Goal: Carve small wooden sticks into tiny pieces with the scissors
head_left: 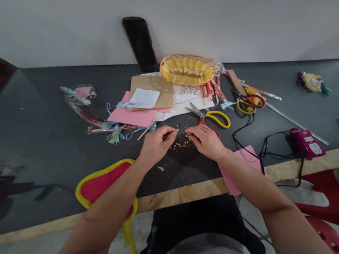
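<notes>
My left hand [157,145] is closed in a pinch, with a small pale piece [177,131] showing at the fingertips. Opposite it, a short gap away, my right hand [205,141] is also pinched; what its fingers hold, if anything, is too small to make out. Tan crumbs and small bits [181,144] lie scattered on the dark table between and below both hands. Just beyond my right hand rest scissors [197,111] with one yellow and one red handle. A thin wooden stick [148,127] lies beside my left hand.
A yellow woven basket [165,72] holding small pale pieces stands behind papers [144,118]. A phone [141,44] leans on the wall. Cables run to a purple power socket [307,143] at right. A red-and-yellow paddle-shaped object [104,180] lies under my left forearm.
</notes>
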Motion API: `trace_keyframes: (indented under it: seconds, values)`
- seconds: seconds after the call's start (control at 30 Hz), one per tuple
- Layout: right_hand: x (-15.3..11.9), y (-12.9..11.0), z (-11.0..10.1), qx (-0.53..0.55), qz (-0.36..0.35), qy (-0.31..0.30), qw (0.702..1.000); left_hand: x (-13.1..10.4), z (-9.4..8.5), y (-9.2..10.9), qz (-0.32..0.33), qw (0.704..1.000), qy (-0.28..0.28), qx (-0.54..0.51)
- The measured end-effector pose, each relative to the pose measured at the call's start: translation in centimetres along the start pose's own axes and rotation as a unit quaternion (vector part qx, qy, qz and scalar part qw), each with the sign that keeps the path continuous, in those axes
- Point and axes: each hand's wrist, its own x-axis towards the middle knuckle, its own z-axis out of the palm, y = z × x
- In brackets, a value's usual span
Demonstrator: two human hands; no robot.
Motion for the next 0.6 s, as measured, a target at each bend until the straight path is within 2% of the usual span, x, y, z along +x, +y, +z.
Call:
trace_keyframes:
  seconds: [0.1,0.2,0.27,0.43,0.6]
  values:
    - [0.3,0.6,-1.5,-0.083,0.063,-0.003,0.995,0.0,0.2,0.0,-0.001,1.000,0.007,-0.008]
    - [0.4,1.8,-3.0,-0.208,0.162,-0.025,0.964,0.0,0.2,0.1,-0.006,0.999,0.020,-0.029]
    - [0.1,2.7,-3.6,-0.247,0.213,-0.049,0.944,0.0,0.1,0.2,-0.011,0.998,0.028,-0.053]
    - [-0.3,3.8,-3.7,-0.253,0.230,-0.101,0.934,0.0,0.2,0.2,-0.011,0.994,0.051,-0.099]
    - [0.0,3.7,-3.7,-0.216,0.234,-0.090,0.944,0.2,0.5,-0.7,-0.003,0.988,0.063,-0.144]
